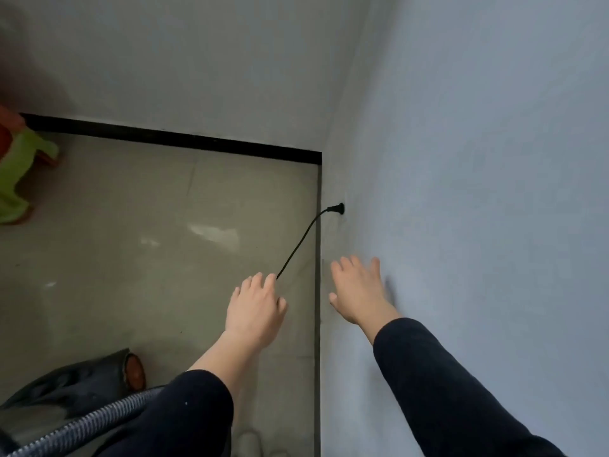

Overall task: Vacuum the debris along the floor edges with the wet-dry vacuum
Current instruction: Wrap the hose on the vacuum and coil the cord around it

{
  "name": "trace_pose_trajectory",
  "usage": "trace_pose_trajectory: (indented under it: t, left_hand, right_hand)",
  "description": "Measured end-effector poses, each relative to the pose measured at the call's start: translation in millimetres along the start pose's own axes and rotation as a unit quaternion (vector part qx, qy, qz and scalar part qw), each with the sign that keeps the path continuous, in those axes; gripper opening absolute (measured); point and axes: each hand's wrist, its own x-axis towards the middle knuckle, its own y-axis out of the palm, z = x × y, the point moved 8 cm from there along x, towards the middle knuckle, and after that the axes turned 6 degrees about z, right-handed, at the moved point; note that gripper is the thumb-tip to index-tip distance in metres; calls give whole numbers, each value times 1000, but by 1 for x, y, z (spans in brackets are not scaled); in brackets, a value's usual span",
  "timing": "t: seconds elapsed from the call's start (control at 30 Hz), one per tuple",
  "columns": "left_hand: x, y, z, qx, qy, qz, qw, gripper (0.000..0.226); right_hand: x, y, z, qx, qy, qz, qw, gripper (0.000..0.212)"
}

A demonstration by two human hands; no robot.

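Centrally, 2 hands reach toward a black plug (338, 208) in the right-side wall (461, 192): right hand (357, 291) grip apart, fingers spread, left hand (255, 308) at the cord (303, 242), grip unclear, vacuum hose (82, 427) at lower left.

A lime-green plastic stool (16, 173) stands at nine o'clock, an orange-red object (8, 130) just beside it at ten. A black skirting strip (164, 136) runs toward twelve.

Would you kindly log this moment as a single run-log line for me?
left hand: holds black power cord; black plug: in grey wall; right hand: open, near wall; ribbed grey vacuum hose: not held
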Motion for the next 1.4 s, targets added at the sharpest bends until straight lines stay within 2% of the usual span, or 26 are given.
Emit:
trace_pose_trajectory:
  t: [0.23,0.33,0.43,0.57,0.7,0.83,0.93,1.07,1.2,1.27,1.4]
  left_hand:
    - [110,-1,-14,-37,21,15,999,38]
    - [163,14,-17,-67,21,37,997,42]
    - [217,29,-16,-122,12,41,992,48]
    - [272,53,-21,-178,8,68,982,48]
    - [313,70,-39,-213,21,94,972,47]
    - [338,83,-59,-280,16,132,951,38]
    - [350,84,-61,-318,-2,116,941,30]
    - [355,70,-51,-277,38,81,957,26]
    - [362,67,-55,-258,77,87,959,27]
    - [360,67,-35,-262,51,82,960,25]
    - [331,59,55,-239,-34,32,970,22]
  right_hand:
    - [93,-7,-38,-30,25,8,999,47]
    - [144,3,-49,-67,26,30,997,58]
    - [201,10,-58,-121,22,51,991,58]
    - [252,22,-76,-233,26,100,967,60]
    - [271,42,-93,-376,-5,137,917,61]
    - [269,51,-93,-433,-39,168,885,64]
    - [270,53,-94,-449,-42,182,874,68]
    - [269,56,-95,-463,-44,195,864,68]
    - [269,54,-94,-454,-43,199,867,67]
    - [269,52,-95,-449,-48,200,869,67]
    - [268,55,-93,-445,-37,216,868,70]
